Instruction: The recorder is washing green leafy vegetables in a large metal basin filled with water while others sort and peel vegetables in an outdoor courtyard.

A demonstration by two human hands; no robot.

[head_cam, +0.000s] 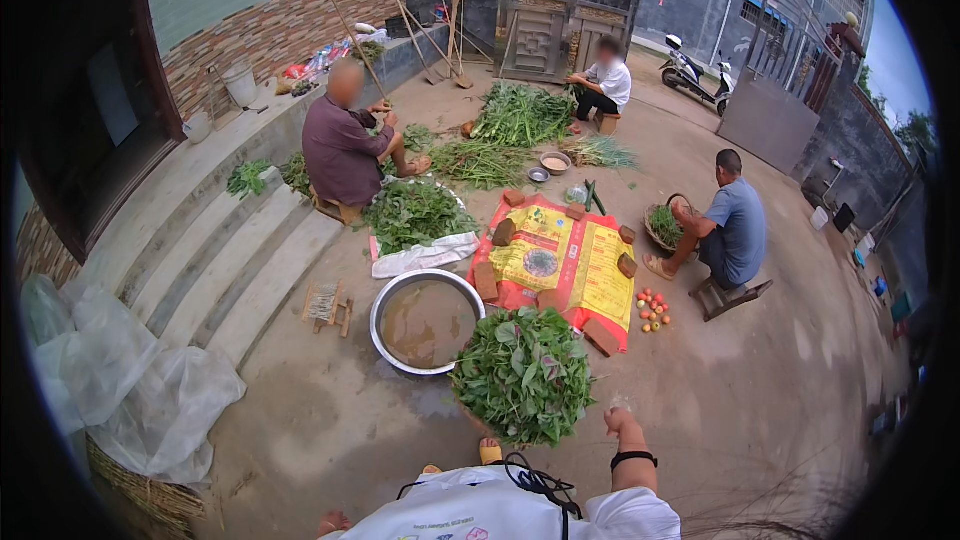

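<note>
My right hand (619, 418) is held out to the right of a heaped basket of leafy greens (523, 375), with its fingers bent; whether it holds anything is unclear. Low at the left, my left hand (334, 523) shows only partly beside my white shirt, its fingers hard to make out. A wide metal basin (376, 328) of murky water stands against the left side of the greens. Beyond them lies a red and yellow sack (525, 240), flat on the ground with several bricks (486, 282) on it. Red and green tomatoes (652, 310) lie by its right edge.
Three people sit on low seats around piles of vegetables (521, 116); one has a wicker basket (666, 228). More greens lie on a white sack (424, 259). Concrete steps (247, 270) and plastic sheeting (127, 382) are at left. A small wooden stool (328, 307) stands near the basin.
</note>
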